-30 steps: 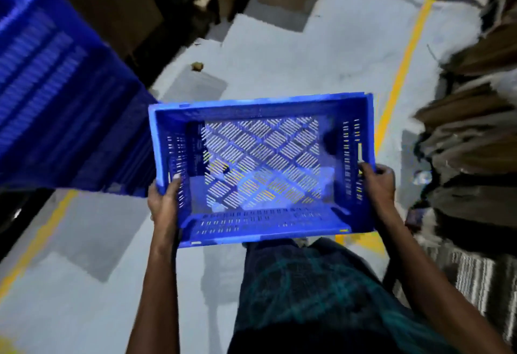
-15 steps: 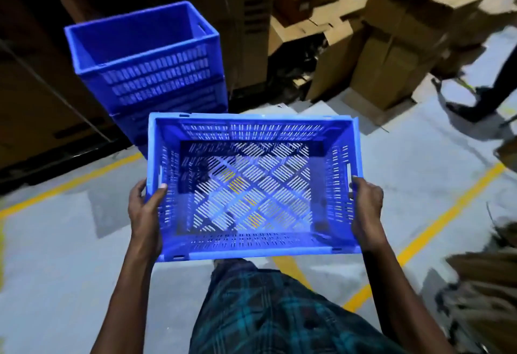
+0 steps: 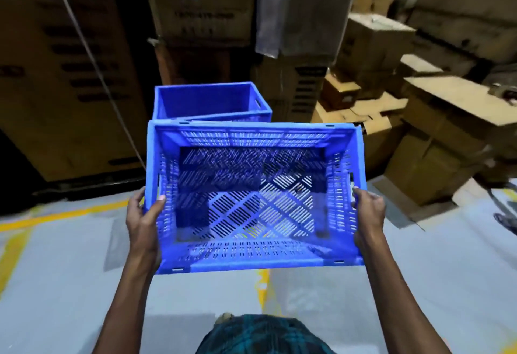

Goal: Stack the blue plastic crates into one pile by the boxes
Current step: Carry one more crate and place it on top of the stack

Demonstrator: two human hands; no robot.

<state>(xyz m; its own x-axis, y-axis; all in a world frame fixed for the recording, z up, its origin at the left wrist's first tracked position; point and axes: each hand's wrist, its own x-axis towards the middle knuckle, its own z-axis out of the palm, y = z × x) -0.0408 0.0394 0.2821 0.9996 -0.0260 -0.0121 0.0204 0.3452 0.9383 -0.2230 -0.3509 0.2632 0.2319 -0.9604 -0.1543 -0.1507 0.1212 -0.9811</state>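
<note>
Both hands, left hand (image 3: 145,222) and right hand (image 3: 368,215), grip the short ends of a slotted, empty blue crate (image 3: 251,202) held above the floor (image 3: 419,255). Its far rim hides most of the crate pile (image 3: 207,103) by the cardboard boxes (image 3: 436,141).

You hold an empty blue slotted crate (image 3: 251,199) level by its two short ends, open side up, and just beyond your fingers (image 3: 161,201) a second blue crate (image 3: 207,101) stands against the cardboard boxes (image 3: 436,141).
</note>
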